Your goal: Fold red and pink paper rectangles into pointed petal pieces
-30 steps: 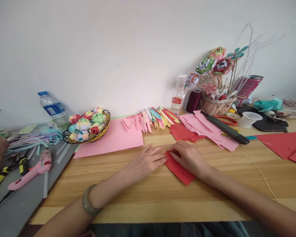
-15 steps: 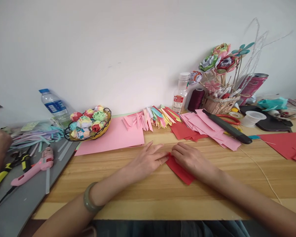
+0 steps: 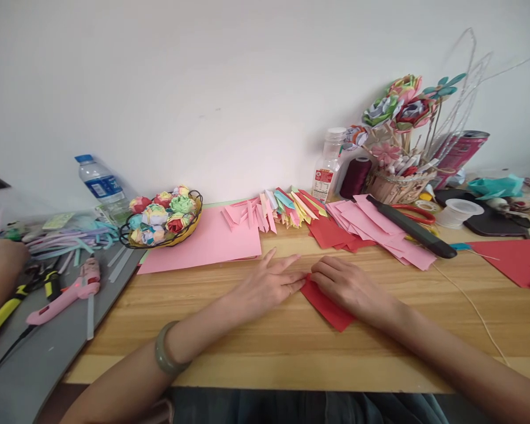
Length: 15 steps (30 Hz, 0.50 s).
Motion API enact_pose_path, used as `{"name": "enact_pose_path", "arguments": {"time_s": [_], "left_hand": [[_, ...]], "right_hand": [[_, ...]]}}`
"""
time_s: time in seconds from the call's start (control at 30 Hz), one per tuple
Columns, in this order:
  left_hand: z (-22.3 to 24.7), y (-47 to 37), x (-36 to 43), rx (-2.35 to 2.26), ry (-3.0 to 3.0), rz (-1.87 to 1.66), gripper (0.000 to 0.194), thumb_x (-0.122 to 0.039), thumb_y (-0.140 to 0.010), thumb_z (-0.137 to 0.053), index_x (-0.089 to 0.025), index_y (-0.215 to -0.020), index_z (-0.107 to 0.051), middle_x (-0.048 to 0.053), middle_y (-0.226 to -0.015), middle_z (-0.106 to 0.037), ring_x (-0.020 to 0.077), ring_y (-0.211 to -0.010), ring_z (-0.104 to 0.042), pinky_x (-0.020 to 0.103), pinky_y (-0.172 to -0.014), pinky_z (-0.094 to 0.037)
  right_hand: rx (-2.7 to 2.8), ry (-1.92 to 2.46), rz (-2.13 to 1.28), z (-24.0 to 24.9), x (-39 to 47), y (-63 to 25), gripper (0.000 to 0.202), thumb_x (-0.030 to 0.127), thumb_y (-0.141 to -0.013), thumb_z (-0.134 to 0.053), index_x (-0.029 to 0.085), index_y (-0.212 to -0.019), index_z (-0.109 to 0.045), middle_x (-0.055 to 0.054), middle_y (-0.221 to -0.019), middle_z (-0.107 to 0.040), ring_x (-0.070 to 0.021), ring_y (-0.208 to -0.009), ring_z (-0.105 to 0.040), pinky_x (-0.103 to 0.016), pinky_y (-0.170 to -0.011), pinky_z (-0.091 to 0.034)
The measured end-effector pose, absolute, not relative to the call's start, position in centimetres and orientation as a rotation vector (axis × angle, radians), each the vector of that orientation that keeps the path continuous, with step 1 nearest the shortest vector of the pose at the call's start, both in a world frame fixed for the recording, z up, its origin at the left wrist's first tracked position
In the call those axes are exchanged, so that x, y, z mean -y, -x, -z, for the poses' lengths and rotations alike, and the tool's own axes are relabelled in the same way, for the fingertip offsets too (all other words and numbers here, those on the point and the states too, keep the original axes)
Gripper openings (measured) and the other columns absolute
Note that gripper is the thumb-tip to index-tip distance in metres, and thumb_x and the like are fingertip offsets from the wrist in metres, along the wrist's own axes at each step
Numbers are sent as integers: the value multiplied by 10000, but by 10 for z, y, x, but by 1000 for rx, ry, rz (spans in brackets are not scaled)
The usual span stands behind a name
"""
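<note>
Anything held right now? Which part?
Red paper, far corner: right hand over it, left hand touching with fingertips; pinched or merely pressed, can't tell.

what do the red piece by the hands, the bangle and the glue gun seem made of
Red piece: likely matte paper, flat with crisp edges. Bangle: perhaps polished stone such as jade, greenish with a soft sheen; plastic is possible. Glue gun: probably smooth plastic, from its pink, moulded body.
</note>
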State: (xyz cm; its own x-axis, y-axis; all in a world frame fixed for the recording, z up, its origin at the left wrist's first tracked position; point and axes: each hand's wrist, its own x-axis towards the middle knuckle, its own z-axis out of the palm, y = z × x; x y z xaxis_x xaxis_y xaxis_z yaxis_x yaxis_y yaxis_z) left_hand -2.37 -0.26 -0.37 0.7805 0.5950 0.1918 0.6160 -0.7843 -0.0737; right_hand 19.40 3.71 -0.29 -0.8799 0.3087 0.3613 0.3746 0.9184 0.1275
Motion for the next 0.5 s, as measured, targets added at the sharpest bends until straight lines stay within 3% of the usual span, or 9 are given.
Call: {"name": "enact_pose_path", "arguments": {"time_s": [0.2,0.37,0.5], "left_hand": [[2,24,2,987,2854,239,337,-188,-950,-370,-205,-1276,-457,39,-1292,-529,227,-1361,-202,591,-1061,-187],[4,24,1,991,2886,270,325,-172,-942,-385,-197,-1247,-494,42,-1263,-554,223,-1356,-217,579,-1069,-172],[4,24,0,977,2890,293,317,-167,-939,-388,-170,-1232,-508,46,-1256,-560,234,-1346,-243,574,-1073,-159]], "right_hand": [[2759,503,252,0,-35,-194,303,124,-928,-334,127,-797,-607,-91,-771,-576,-195,-738,-505,-322,-661,-439],[2738,554,176,-1,-33,-196,285,138,-927,-335,114,-977,-615,-110,-853,-597,-199,-804,-544,-342,-697,-484],[2739,634,97,1,-31,-199,249,134,-911,-386,134,-1001,-617,-100,-867,-585,-195,-809,-545,-349,-715,-492]]}}
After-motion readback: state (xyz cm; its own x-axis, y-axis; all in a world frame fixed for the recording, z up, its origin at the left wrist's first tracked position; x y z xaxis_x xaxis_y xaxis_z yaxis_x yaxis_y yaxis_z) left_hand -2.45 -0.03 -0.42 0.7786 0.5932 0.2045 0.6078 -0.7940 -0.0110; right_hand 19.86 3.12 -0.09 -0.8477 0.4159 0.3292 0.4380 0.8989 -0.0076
